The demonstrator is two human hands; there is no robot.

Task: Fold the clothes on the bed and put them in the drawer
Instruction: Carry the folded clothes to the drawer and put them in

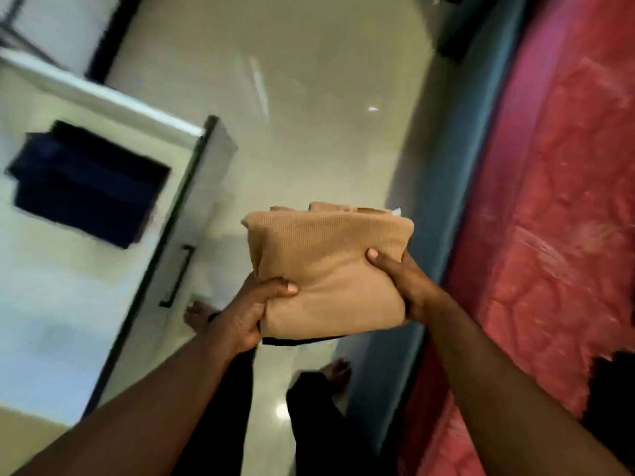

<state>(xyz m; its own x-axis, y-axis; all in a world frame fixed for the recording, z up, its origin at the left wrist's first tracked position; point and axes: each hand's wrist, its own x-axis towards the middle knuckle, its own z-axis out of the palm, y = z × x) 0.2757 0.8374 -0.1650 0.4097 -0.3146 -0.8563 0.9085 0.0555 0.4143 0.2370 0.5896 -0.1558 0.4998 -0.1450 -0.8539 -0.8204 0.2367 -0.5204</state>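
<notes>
Both hands [343, 297] gripping folded tan garment [326, 262], floor-side.

The folded garment [326, 269] is held between the left hand [247, 314] and right hand [409, 286] above the floor [309, 115], with the open drawer [192, 214], holding folded clothes [86, 183], on its left and the bed [549, 201] on its right.

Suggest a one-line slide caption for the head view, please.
Both hands, left and right, carry a folded tan garment toward the open drawer.
</notes>
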